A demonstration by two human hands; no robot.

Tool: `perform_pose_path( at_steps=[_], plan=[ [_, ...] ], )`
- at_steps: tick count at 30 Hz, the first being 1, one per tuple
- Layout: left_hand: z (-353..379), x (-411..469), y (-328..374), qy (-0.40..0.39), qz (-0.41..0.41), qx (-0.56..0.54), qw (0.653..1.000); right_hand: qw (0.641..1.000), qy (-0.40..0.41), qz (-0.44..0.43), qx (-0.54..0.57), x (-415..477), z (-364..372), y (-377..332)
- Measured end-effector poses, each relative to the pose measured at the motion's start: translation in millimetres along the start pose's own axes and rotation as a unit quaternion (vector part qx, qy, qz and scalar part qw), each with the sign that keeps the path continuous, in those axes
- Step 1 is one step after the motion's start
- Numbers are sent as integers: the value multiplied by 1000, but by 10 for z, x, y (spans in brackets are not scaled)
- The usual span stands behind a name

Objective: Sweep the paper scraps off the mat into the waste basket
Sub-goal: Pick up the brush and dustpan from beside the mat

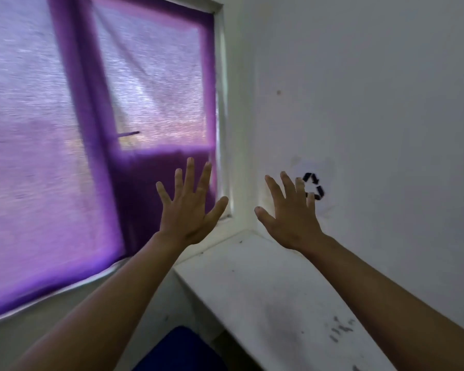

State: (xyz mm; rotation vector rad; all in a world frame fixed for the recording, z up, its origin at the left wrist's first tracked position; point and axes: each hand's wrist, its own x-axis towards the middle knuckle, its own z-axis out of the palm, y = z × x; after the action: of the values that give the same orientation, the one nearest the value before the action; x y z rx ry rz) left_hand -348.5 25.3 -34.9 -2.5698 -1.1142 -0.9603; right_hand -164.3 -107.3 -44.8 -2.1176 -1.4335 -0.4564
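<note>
Both my hands are raised in front of me with fingers spread and nothing in them. My left hand (190, 204) is held up before a purple curtain. My right hand (289, 210) is held up near the white wall, its fingertips overlapping a black recycling symbol (314, 186) on that wall. No mat, paper scraps or waste basket show in this view.
A purple curtain (65, 156) covers the window at left. A white ledge (265, 303) with dark smudges runs along the white wall (373, 103) below my right arm. A dark blue object (180, 352) lies low between my forearms.
</note>
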Motion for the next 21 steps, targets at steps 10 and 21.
perform_pose_path(
  at_steps=[10, 21],
  plan=[
    [-684, -1253, -1144, -6, -140, 78, 987, 984, -68, -130, 106, -327, 613, -1540],
    [-827, -2098, -1913, 7, -308, 127, 943, 928, -155, -279, 192, -397, 1356, -2757]
  ],
)
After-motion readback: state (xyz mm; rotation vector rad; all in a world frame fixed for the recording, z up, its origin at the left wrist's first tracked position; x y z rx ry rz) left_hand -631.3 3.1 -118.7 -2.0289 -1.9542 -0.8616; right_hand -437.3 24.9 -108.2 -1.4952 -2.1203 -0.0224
